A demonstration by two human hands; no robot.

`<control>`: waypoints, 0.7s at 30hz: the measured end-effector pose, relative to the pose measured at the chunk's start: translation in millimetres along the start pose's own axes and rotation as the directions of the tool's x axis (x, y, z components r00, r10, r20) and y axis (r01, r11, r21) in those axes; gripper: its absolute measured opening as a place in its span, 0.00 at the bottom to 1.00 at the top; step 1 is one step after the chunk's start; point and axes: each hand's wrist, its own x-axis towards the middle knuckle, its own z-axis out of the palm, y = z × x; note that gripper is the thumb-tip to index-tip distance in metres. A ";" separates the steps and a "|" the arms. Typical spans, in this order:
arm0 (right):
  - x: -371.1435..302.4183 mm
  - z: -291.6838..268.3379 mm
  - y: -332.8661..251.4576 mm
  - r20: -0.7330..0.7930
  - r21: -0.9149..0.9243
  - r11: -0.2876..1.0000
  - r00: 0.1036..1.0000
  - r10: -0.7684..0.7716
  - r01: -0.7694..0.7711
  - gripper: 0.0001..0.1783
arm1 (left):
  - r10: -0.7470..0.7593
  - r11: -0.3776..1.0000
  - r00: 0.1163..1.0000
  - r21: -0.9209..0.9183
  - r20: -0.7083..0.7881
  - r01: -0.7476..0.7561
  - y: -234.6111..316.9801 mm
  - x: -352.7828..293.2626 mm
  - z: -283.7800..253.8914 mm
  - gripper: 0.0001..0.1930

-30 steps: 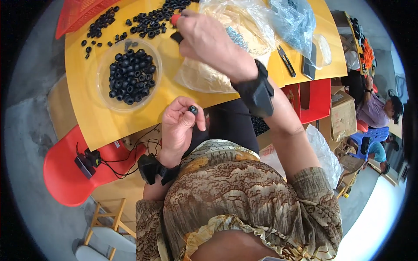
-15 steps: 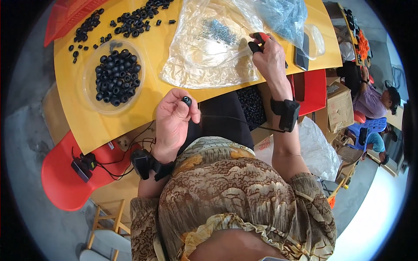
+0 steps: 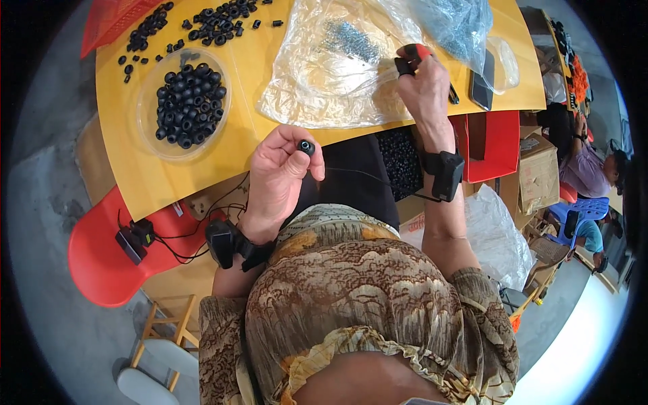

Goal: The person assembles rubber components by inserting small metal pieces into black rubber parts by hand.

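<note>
My left hand (image 3: 280,169) pinches a small round black piece with a hollow end (image 3: 306,146), held up between thumb and fingertips just off the table's near edge. My right hand (image 3: 426,91) hovers over the right side of a clear plastic bag (image 3: 317,101), its fingers curled together. Black and red material covers its thumb and fingertips; what lies between them is hidden. A dark slim tip (image 3: 453,96) shows beside this hand. Small silvery metal parts (image 3: 351,40) lie in a heap on the bag. To the left, a clear round tub (image 3: 144,128) holds many similar black pieces.
Loose black parts (image 3: 219,23) are scattered at the back of the yellow table (image 3: 246,101), near a red basket (image 3: 115,27). A bluish bag (image 3: 459,30) and a phone (image 3: 481,88) lie right. Below are a red bin (image 3: 506,145) and a red chair (image 3: 101,256) with cables.
The view has shifted slightly. My left hand has tilted the black piece so that its hollow end faces up more. My right hand stays over the bag's right side, its fingers a little more curled.
</note>
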 end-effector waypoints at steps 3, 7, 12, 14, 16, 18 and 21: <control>-5.2 -4.6 -2.7 -0.146 0.193 0.980 0.986 0.076 -0.047 0.09 | 0.001 1.000 1.000 0.018 -0.024 0.000 -0.4 -1.5 1.8 0.12; -13.3 -2.9 -6.6 -0.119 0.518 0.853 0.982 0.145 -0.063 0.08 | 0.010 0.998 1.000 0.065 -0.016 -0.009 -0.5 -1.9 -0.1 0.11; -15.4 5.1 -9.1 0.012 0.502 0.834 0.966 0.258 -0.229 0.06 | -0.001 0.989 1.000 0.151 0.006 0.001 -0.5 -5.4 -5.5 0.14; -9.9 7.3 -6.9 0.029 0.385 0.893 0.970 0.242 -0.234 0.06 | 0.012 0.987 1.000 0.163 -0.011 -0.010 -0.4 -6.4 -5.8 0.14; -5.3 11.0 -2.3 0.019 0.152 0.984 0.996 0.090 -0.092 0.10 | 0.016 0.987 1.000 0.160 -0.015 -0.013 0.1 -8.0 -6.9 0.13; -5.0 15.9 1.8 0.010 0.131 0.989 0.998 0.068 -0.068 0.11 | 0.024 0.987 1.000 0.157 -0.020 -0.020 0.3 -8.4 -8.3 0.13; -1.7 16.8 -2.8 0.017 0.102 0.993 0.998 0.066 -0.067 0.11 | 0.041 0.987 0.998 0.155 -0.053 -0.032 1.9 -7.5 -10.6 0.13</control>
